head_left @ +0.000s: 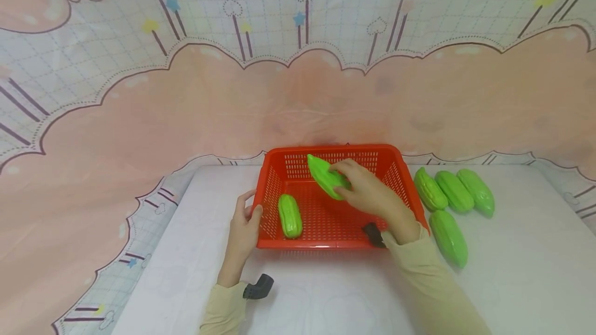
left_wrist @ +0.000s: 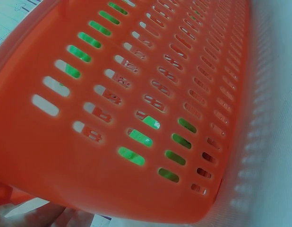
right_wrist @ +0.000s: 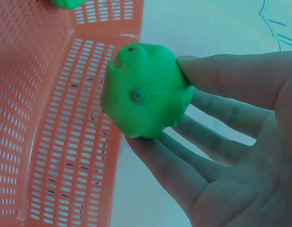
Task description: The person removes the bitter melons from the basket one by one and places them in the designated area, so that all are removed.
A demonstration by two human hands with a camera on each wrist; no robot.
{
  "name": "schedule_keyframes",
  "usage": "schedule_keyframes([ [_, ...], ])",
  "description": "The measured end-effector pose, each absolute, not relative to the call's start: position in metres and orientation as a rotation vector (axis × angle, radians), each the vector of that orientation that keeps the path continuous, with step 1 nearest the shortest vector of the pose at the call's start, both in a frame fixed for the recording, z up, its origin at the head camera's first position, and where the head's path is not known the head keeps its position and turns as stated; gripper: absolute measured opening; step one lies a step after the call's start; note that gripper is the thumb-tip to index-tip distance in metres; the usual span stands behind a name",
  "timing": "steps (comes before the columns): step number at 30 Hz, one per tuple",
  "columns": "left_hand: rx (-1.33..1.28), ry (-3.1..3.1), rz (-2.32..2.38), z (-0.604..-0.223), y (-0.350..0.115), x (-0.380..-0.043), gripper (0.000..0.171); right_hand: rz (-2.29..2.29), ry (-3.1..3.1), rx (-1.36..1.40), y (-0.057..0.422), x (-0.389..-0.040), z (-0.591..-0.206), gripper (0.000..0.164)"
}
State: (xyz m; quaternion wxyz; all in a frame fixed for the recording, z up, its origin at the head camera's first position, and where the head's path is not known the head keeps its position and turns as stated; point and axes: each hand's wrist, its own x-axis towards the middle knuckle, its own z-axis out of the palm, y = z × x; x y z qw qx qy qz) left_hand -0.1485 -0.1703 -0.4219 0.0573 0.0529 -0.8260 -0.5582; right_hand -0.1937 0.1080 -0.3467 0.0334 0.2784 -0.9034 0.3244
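Over the red plastic basket point(head_left: 326, 244), my right hand point(head_left: 363, 187) pinches a green toy bitter melon point(head_left: 323, 173) between thumb and fingers. Its pointed end tilts up and to the left. In the right wrist view the round stem end of the bitter melon point(right_wrist: 139, 94) faces the camera. My left hand point(head_left: 244, 226) grips the basket's left rim, thumb at the rim. Only some of that hand's fingers point(left_wrist: 51, 215) show in the left wrist view, beneath the rim. Inside the basket, another green toy melon point(head_left: 291, 216) lies near the left wall.
Right of the basket, several green toy melons lie on the white table point(head_left: 517, 252): three side by side, including the middle one point(head_left: 455, 192), and a larger one point(head_left: 448, 238) nearer the front. A patterned cloth backdrop point(head_left: 326, 97) rises behind the table.
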Motion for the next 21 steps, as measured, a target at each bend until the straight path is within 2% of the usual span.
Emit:
schedule_keyframes([
  [21, 0.171, -2.508, -1.683, -0.424, -0.17, -0.15, 0.044, 0.969, -2.785, 0.82, 0.131, -0.183, -0.344, 0.039],
])
